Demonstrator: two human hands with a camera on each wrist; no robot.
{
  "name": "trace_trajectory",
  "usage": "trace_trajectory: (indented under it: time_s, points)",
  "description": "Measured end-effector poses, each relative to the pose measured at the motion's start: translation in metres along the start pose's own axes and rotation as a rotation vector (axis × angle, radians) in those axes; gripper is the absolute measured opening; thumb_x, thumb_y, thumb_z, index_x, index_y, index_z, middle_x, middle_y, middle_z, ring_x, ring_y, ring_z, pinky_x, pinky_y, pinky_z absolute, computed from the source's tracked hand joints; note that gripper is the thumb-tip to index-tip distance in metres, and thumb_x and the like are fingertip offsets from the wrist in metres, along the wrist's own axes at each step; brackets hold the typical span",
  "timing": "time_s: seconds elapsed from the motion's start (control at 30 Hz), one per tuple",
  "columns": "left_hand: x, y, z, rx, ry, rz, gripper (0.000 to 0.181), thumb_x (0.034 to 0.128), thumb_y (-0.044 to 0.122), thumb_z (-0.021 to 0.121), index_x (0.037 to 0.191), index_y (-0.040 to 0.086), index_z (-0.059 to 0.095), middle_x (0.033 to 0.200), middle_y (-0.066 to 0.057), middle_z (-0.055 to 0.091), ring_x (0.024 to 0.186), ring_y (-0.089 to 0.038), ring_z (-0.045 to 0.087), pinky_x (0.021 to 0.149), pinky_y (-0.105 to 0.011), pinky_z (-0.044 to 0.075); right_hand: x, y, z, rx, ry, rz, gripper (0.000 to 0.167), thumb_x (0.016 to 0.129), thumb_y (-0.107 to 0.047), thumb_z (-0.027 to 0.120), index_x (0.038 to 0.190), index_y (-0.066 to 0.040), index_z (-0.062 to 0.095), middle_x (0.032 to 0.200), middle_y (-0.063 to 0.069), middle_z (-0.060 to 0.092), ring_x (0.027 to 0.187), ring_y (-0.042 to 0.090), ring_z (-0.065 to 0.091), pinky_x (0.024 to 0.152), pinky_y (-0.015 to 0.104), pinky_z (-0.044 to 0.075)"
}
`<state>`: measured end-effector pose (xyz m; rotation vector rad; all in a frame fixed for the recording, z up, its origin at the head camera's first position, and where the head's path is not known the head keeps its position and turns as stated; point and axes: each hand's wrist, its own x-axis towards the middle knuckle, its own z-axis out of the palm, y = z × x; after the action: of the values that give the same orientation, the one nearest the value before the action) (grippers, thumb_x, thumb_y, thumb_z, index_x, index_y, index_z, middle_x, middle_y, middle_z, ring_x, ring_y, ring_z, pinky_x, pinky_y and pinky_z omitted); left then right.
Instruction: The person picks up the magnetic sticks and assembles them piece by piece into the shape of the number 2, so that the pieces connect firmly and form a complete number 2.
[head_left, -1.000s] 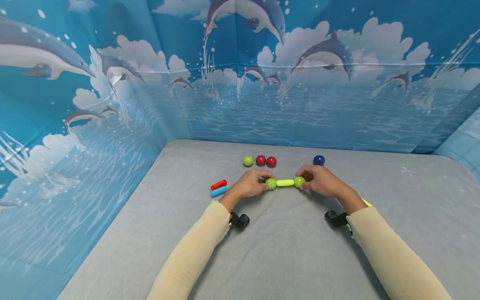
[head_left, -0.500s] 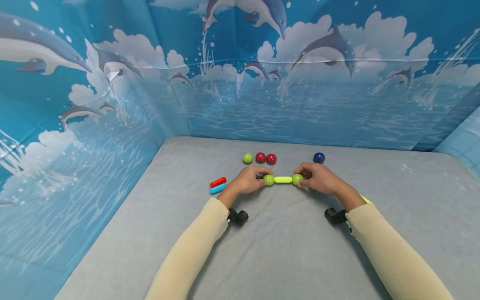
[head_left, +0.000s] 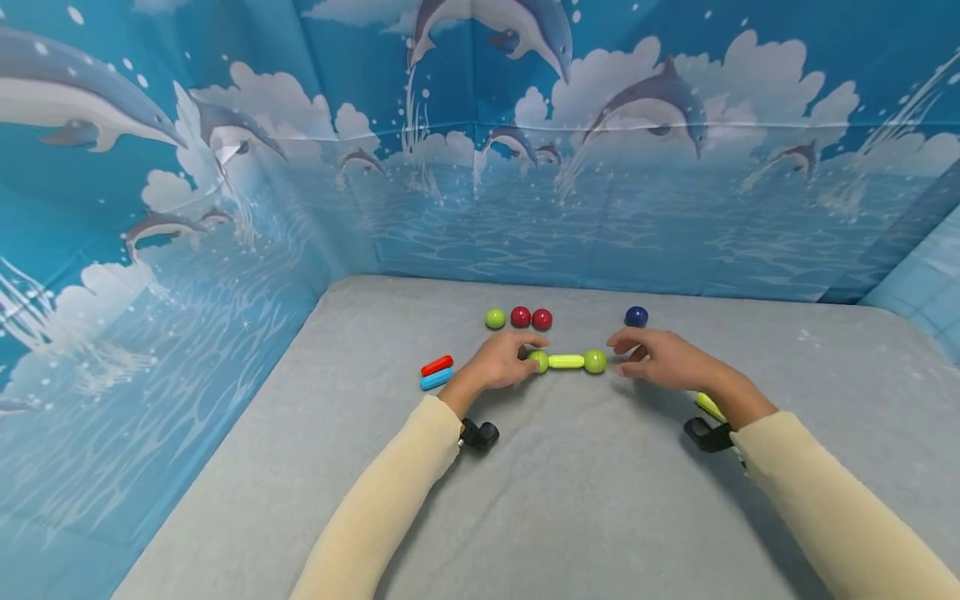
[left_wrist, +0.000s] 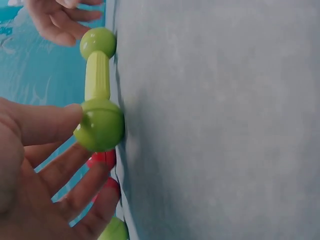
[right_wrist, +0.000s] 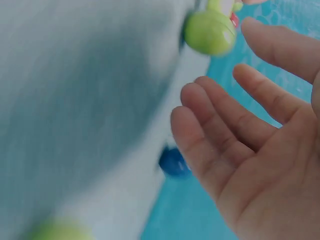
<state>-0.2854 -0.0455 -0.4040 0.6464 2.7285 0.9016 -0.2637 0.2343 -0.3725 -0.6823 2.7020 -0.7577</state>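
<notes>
– So, what sits nearest us?

– Our sleeves (head_left: 375, 492), black wrist mounts (head_left: 480, 436), then a yellow stick (head_left: 709, 406) on the grey cloth (head_left: 562, 500), partly hidden by our right wrist. Off to our left, a red stick (head_left: 437, 365) and a blue stick (head_left: 437, 379), side by side.

– Fingers?

– Our left hand (head_left: 501, 360) pinches the left-end ball (left_wrist: 100, 127), thumb on one side, fingers on the other. Our right hand (head_left: 667, 358) holds nothing: thumb and fingers wide apart, just beside the right-end ball (head_left: 595, 361), no contact visible.

– How do we do this well?

– We'd call the step steadying the joined dumbbell piece (head_left: 566, 361); that's judgement. Light pinch, wrist quiet, ball square to the bar (left_wrist: 97, 75) so we don't lever the joint. Right fingers clear of that end; a brush could swing it.

– Where's the piece, which way?

– Between our hands, near mid-table. Long axis runs left to right, roughly along the far table edge. Ball each end, so no obvious front. Looks level; we can't tell whether it rests fully on the cloth.

– Beyond it?

– Loose green ball (head_left: 495, 318), two red balls (head_left: 521, 317) next to it, navy ball (head_left: 636, 317) further right, then the dolphin backdrop (head_left: 480, 217).
</notes>
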Motion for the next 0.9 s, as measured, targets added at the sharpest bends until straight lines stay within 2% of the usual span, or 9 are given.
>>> trace_trajectory:
  time_s: [0.1, 0.2, 0.3, 0.4, 0.57, 0.63, 0.7, 0.8, 0.9]
  points:
    - [0.002, 0.008, 0.001, 0.079, 0.018, 0.04, 0.041, 0.0974, 0.018, 0.061, 0.138, 0.021, 0.06, 0.14, 0.003, 0.061, 0.13, -0.022, 0.054, 0.105, -0.038, 0.048, -0.025, 0.007, -0.016, -0.07, 0.031, -0.008, 0.042, 0.096, -0.019, 0.063, 0.133, 0.0, 0.056, 0.128, 0.023, 0.062, 0.109, 0.035, 0.064, 0.083, 0.046, 0.056]
    - [0.006, 0.016, 0.002, 0.142, 0.016, 0.072, 0.041, 0.0973, 0.021, 0.061, 0.138, 0.021, 0.06, 0.14, 0.004, 0.061, 0.13, -0.021, 0.051, 0.106, -0.038, 0.046, -0.051, 0.02, -0.025, -0.157, 0.067, 0.013, 0.037, 0.094, -0.017, 0.066, 0.127, 0.001, 0.061, 0.113, 0.016, 0.068, 0.097, 0.024, 0.066, 0.077, 0.039, 0.056]
    - [0.011, 0.022, 0.004, 0.185, 0.002, 0.099, 0.04, 0.0975, 0.023, 0.061, 0.138, 0.021, 0.06, 0.14, 0.004, 0.06, 0.129, -0.02, 0.051, 0.105, -0.038, 0.047, -0.07, 0.034, -0.028, -0.238, 0.079, 0.046, 0.033, 0.091, -0.012, 0.068, 0.121, 0.002, 0.064, 0.098, 0.005, 0.068, 0.086, 0.014, 0.062, 0.069, 0.03, 0.052]
    - [0.018, 0.026, 0.007, 0.203, -0.017, 0.12, 0.04, 0.0977, 0.022, 0.06, 0.138, 0.022, 0.06, 0.141, 0.004, 0.06, 0.131, -0.018, 0.051, 0.107, -0.037, 0.046, -0.082, 0.045, -0.023, -0.305, 0.098, 0.071, 0.029, 0.088, -0.009, 0.069, 0.115, 0.001, 0.067, 0.088, -0.002, 0.064, 0.079, 0.01, 0.056, 0.064, 0.026, 0.048]
    - [0.027, 0.033, 0.015, 0.176, -0.056, 0.11, 0.041, 0.0974, 0.018, 0.059, 0.137, 0.026, 0.061, 0.137, 0.005, 0.063, 0.13, -0.013, 0.056, 0.106, -0.031, 0.047, -0.094, 0.05, -0.007, -0.36, 0.142, 0.097, 0.026, 0.084, -0.01, 0.073, 0.107, 0.002, 0.071, 0.085, 0.001, 0.065, 0.075, 0.013, 0.054, 0.062, 0.029, 0.048]
    - [0.029, 0.033, 0.018, 0.149, -0.059, 0.088, 0.041, 0.0973, 0.016, 0.058, 0.136, 0.028, 0.062, 0.136, 0.005, 0.064, 0.123, -0.012, 0.059, 0.1, -0.028, 0.049, -0.095, 0.048, -0.001, -0.37, 0.144, 0.125, 0.028, 0.083, -0.012, 0.075, 0.106, 0.004, 0.071, 0.086, 0.004, 0.067, 0.075, 0.015, 0.056, 0.064, 0.034, 0.05]
    - [0.03, 0.032, 0.02, 0.122, -0.055, 0.066, 0.04, 0.0974, 0.015, 0.058, 0.134, 0.03, 0.063, 0.137, 0.007, 0.064, 0.123, -0.01, 0.059, 0.095, -0.026, 0.049, -0.095, 0.046, 0.002, -0.376, 0.146, 0.146, 0.03, 0.081, -0.011, 0.076, 0.105, 0.006, 0.07, 0.088, 0.008, 0.069, 0.076, 0.018, 0.059, 0.066, 0.039, 0.052]
    - [0.031, 0.031, 0.022, 0.082, -0.055, 0.057, 0.04, 0.097, 0.014, 0.06, 0.134, 0.03, 0.064, 0.139, 0.007, 0.062, 0.127, -0.011, 0.058, 0.096, -0.027, 0.049, -0.095, 0.045, 0.005, -0.384, 0.15, 0.178, 0.032, 0.081, -0.009, 0.076, 0.106, 0.009, 0.069, 0.088, 0.011, 0.07, 0.076, 0.02, 0.06, 0.068, 0.044, 0.053]
    - [0.032, 0.031, 0.022, 0.068, -0.068, 0.061, 0.041, 0.0967, 0.014, 0.06, 0.134, 0.031, 0.063, 0.14, 0.007, 0.062, 0.134, -0.014, 0.054, 0.105, -0.031, 0.048, -0.095, 0.046, 0.006, -0.386, 0.149, 0.204, 0.033, 0.081, -0.009, 0.075, 0.107, 0.01, 0.069, 0.088, 0.013, 0.071, 0.077, 0.021, 0.061, 0.069, 0.046, 0.054]
